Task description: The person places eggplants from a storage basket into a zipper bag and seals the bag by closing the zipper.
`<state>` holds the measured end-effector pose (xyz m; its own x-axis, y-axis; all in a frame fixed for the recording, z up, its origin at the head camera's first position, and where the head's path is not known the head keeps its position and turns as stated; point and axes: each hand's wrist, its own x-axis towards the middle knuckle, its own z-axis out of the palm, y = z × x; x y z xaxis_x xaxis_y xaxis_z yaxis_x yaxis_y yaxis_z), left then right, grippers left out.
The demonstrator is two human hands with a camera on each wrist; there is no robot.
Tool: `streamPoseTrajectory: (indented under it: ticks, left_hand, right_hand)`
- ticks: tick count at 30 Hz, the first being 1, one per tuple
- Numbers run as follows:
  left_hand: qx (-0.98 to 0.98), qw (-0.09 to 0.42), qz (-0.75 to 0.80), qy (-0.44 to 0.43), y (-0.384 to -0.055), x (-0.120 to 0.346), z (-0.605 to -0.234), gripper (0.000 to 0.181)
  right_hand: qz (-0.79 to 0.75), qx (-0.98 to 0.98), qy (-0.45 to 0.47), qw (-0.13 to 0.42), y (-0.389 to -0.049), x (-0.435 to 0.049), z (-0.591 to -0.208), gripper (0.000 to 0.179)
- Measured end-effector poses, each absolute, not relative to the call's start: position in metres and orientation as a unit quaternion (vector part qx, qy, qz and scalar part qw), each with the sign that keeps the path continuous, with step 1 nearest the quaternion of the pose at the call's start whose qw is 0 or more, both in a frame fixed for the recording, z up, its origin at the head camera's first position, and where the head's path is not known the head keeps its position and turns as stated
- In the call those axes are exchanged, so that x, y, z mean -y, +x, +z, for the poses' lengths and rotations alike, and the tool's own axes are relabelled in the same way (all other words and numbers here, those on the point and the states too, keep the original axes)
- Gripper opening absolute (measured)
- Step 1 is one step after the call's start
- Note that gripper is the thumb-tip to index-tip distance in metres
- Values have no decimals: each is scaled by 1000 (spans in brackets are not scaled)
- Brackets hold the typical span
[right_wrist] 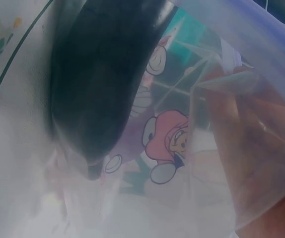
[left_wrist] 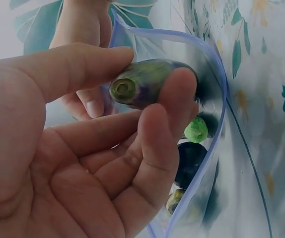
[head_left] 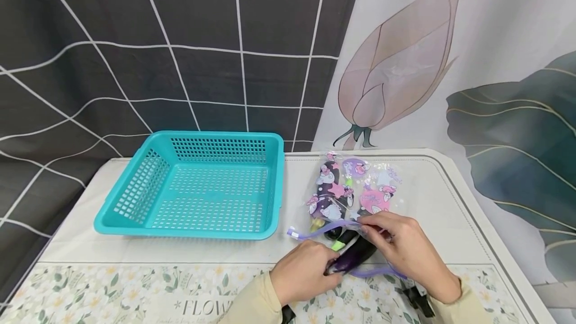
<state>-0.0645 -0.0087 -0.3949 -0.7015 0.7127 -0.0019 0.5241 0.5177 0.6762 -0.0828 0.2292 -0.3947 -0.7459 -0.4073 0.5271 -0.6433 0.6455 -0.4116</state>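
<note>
My left hand (head_left: pixel 306 271) pinches a dark purple eggplant (head_left: pixel 357 255) near its end, thumb on one side and fingers on the other. In the left wrist view its greenish stem end (left_wrist: pixel 124 90) points at the camera. The eggplant's body lies in the mouth of a clear zip bag (head_left: pixel 375 199) printed with pink and purple cartoon figures. My right hand (head_left: pixel 405 244) holds the bag's purple zip edge (head_left: pixel 335 226) between thumb and fingers, keeping the mouth apart. Inside the bag lie other dark vegetables, one with a bright green tip (left_wrist: pixel 196 130).
A turquoise slotted basket (head_left: pixel 279 189) stands left of the bag on the white table (head_left: pixel 432 174). A floral mat (head_left: pixel 135 289) covers the table's front. Behind hang a dark grid-patterned cloth (head_left: pixel 202 79) and a white cloth with a flower print (head_left: pixel 400 59).
</note>
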Motion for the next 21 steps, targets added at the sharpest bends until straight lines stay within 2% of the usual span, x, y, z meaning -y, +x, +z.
streamPoseTrajectory:
  ticks: [7, 13, 21]
  left_hand:
    - [-857, 141, 348, 354, -64, 8, -397, 24]
    - [-855, 152, 365, 336, -64, 6, -399, 39]
    - [-853, 149, 385, 320, -67, 4, -402, 38]
  right_hand:
    - [305, 881, 302, 199, -83, -229, -396, 27]
    - [305, 882, 302, 195, -83, -229, -396, 28]
    - [304, 884, 298, 195, -82, -229, -396, 28]
